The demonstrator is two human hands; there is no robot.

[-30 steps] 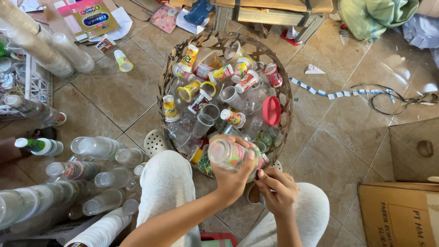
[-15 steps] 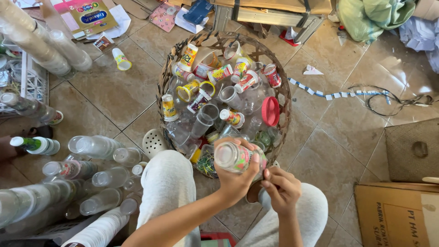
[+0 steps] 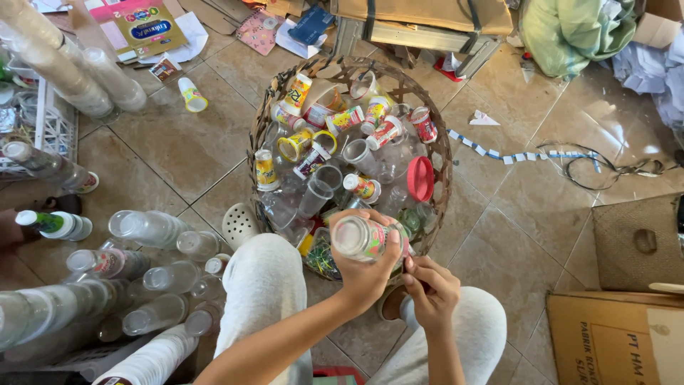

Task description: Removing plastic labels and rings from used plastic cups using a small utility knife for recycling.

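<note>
Bottle (image 3: 365,239), clear plastic with a colourful label, is held tilted at the near rim of the woven basket (image 3: 260,128), its open mouth turned toward the camera. Left hand (image 3: 367,267) wraps it from below, fingers (image 3: 393,246) clamped around the body. Right hand (image 3: 431,292) sits just beside the bottle's far end, fingertips pinched together at the label's edge, though what they grip is too small to tell. Judging by this, the label is being picked loose from the bottle; the next move calls for a firm hold by the left hand while the right catches an edge and pulls. Basket holds plastic cups (image 3: 317,192) and a red lid (image 3: 420,178); stripped bottles (image 3: 146,228) lie on the floor at the left
</note>
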